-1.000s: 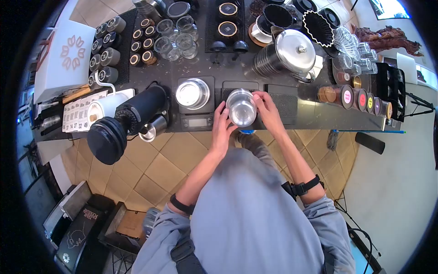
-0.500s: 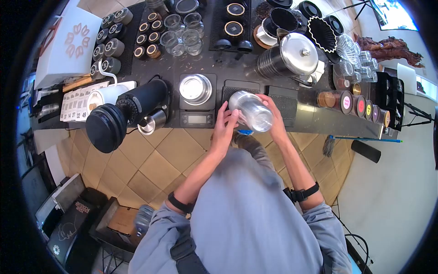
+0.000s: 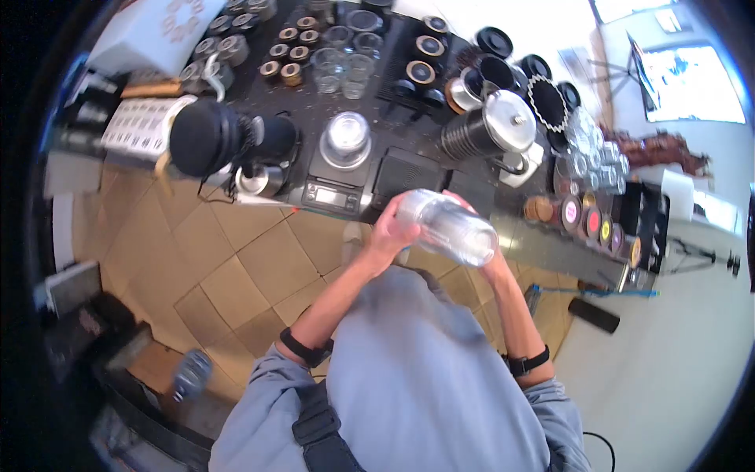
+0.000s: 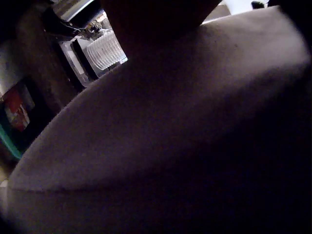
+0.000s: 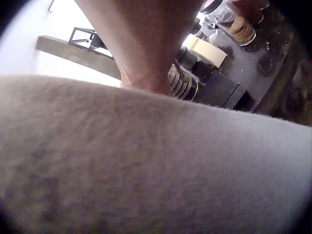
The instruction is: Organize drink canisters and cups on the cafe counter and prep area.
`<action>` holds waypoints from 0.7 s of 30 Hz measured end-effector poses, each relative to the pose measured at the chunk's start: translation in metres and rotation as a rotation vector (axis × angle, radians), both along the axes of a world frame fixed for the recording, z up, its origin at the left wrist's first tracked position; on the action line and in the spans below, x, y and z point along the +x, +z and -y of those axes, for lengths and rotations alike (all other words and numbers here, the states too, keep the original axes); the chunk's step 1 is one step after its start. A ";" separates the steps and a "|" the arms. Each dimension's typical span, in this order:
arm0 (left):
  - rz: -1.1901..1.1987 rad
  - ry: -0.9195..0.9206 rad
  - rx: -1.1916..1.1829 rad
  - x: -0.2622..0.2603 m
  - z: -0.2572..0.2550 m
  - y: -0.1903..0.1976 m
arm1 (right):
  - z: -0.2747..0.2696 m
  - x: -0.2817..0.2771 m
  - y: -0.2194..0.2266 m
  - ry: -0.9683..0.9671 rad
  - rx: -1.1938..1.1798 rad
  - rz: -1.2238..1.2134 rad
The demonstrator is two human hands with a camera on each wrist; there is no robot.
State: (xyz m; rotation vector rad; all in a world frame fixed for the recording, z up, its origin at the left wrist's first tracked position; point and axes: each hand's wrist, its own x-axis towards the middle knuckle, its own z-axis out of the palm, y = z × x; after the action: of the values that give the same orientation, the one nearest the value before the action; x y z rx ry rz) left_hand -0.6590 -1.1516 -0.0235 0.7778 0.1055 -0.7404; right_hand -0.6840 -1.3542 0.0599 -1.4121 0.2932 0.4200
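Both hands hold a clear, ribbed cylindrical vessel [image 3: 448, 226] in front of the body, at the counter's near edge. It lies tipped over, one end up by the left fingers and the other down to the right. My left hand [image 3: 388, 236] grips its left end, thumb across the near side. My right hand [image 3: 494, 266] grips the far right side, mostly hidden behind the vessel. In the wrist views, cloth covers most of the picture and the fingers are hidden; a forearm [image 5: 146, 44] shows in the right one.
Left of the hands, a scale [image 3: 333, 195] bears a shiny round vessel [image 3: 346, 135]. Dark flat plates [image 3: 405, 177] lie behind the hands. A black grinder [image 3: 206, 138] stands at left, a steel kettle [image 3: 481, 134] at right, and labelled jars [image 3: 580, 217] further right.
The vessel has gone from nearly upright to tipped over, its lower end swinging right and towards the body. Both hands turned with it and came nearer the body. The head view has tilted.
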 end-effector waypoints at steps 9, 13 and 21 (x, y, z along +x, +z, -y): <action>0.052 0.497 -0.095 -0.115 -0.050 0.045 | -0.056 -0.016 0.019 0.635 0.001 0.141; 0.099 0.684 -0.036 -0.170 -0.076 0.044 | -0.100 -0.022 0.013 0.965 -0.103 0.484; 0.113 0.999 -0.278 -0.270 -0.124 0.030 | -0.204 -0.084 0.019 1.122 0.064 0.737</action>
State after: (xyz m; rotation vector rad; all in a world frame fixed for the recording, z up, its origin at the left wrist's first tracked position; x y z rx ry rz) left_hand -0.9287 -1.0271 0.0061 0.4090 0.2571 0.2374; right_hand -0.7681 -1.1506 0.0790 -1.4630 -1.1525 0.7475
